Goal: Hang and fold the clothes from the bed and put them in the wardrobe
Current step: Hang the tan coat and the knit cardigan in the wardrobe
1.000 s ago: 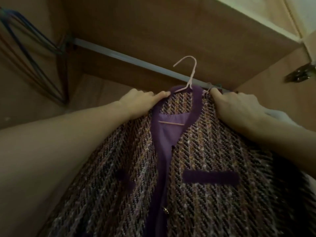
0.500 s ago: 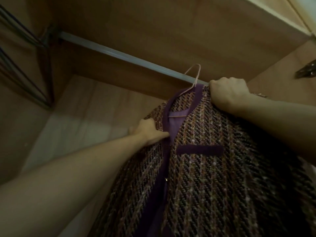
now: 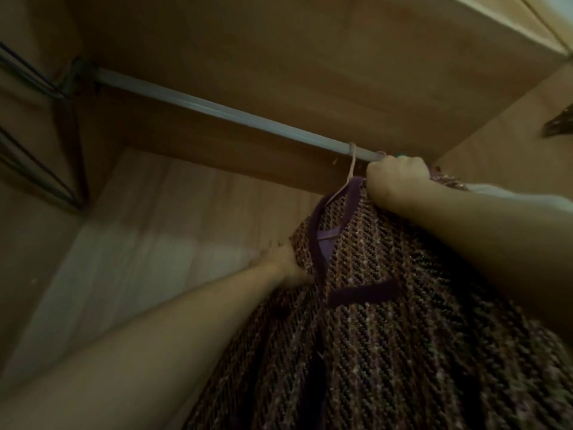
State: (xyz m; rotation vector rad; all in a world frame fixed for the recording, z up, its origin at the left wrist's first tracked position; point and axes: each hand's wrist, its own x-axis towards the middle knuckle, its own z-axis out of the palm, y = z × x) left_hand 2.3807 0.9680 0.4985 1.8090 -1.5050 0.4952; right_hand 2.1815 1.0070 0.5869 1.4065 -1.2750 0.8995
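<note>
A purple tweed jacket (image 3: 387, 330) with dark purple trim hangs on a pink hanger (image 3: 348, 178). The hanger's hook is over the grey wardrobe rail (image 3: 217, 111), near the rail's right end. My right hand (image 3: 398, 181) is fisted on the jacket's right shoulder just under the rail. My left hand (image 3: 283, 259) grips the jacket's left front edge lower down, its fingers partly hidden behind the cloth. Both arms reach up into the wardrobe.
Dark wire hangers (image 3: 34, 131) hang at the rail's left end. The wardrobe's wooden shelf (image 3: 279, 57) sits close above the rail, and its side wall (image 3: 496, 144) stands at the right. A metal hinge (image 3: 559, 127) shows at the far right.
The hanger's hook has gone from below the rail to over it. My left hand slid down from the collar to the front edge. The jacket moved right and up.
</note>
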